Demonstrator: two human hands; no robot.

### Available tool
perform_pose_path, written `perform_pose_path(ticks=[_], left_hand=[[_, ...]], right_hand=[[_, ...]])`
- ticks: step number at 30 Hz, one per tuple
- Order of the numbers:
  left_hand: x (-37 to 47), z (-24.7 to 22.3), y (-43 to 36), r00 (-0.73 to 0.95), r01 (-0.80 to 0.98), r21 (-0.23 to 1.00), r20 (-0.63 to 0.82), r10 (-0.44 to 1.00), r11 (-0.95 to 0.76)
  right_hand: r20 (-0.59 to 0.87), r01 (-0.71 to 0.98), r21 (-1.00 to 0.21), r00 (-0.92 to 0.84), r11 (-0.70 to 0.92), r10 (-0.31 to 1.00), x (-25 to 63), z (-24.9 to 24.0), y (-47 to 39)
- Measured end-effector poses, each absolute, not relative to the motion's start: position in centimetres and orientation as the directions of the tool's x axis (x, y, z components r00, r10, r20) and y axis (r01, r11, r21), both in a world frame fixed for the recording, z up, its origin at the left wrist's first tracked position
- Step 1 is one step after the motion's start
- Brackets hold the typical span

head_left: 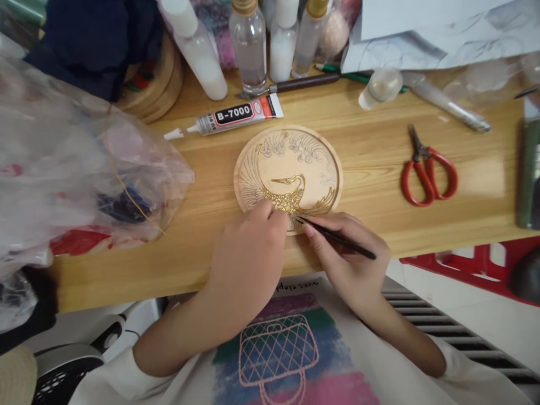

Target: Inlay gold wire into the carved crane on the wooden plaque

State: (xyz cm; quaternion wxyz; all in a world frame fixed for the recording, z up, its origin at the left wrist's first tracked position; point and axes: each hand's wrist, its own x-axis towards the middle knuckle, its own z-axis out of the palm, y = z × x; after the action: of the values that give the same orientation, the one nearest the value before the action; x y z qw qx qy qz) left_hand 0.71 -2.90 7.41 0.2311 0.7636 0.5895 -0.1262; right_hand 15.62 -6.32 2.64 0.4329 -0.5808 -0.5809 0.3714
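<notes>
A round wooden plaque [248, 169] with a raised rim lies on the table, bearing a crane drawing. The crane's head, neck and body feathers [282, 198] are outlined in gold, while the wing and clouds show thin dark lines. My right hand [358, 264] is closed round slim black tweezers [348, 241], their tips over the lower part of the crane. Beside those tips, my left hand [251, 259] bends over the plaque's near edge with its fingers pinched together. Whatever the left fingers hold, if anything, is hidden.
A B-7000 glue tube [236, 115] lies behind the plaque, its cap [174, 134] off. Red-handled scissors [426, 174] rest at right. Bottles [248, 53], a dark-handled tool [306, 83] and a small jar [382, 87] line the back. Plastic bags [84, 169] cover the left side.
</notes>
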Motion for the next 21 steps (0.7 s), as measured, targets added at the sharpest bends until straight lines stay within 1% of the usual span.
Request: perform_pose_path(ticks=[6,14,18,21], left_hand=[[0.85,7.49,-3.07,0.287,0.956,0.178,-0.414,0.864,-0.232],[1.13,7.57,-3.02,0.289,0.957,0.147,-0.412,0.864,-0.250],[1.34,7.50,-3.17,0.296,0.954,0.149,-0.378,0.877,-0.258],[1.39,7.34,-3.45,0.300,0.953,0.141,-0.326,0.897,-0.268]], right_hand=[[0.057,0.344,-0.939,0.108,0.017,0.993,15.13,2.43,-6.37],[0.078,0.385,-0.922,0.108,0.030,0.991,14.82,2.51,-6.21],[0.084,0.388,-0.921,0.098,0.039,0.992,14.87,2.55,-6.27],[0.080,0.391,-0.919,0.090,0.039,0.993,14.88,2.61,-6.27]])
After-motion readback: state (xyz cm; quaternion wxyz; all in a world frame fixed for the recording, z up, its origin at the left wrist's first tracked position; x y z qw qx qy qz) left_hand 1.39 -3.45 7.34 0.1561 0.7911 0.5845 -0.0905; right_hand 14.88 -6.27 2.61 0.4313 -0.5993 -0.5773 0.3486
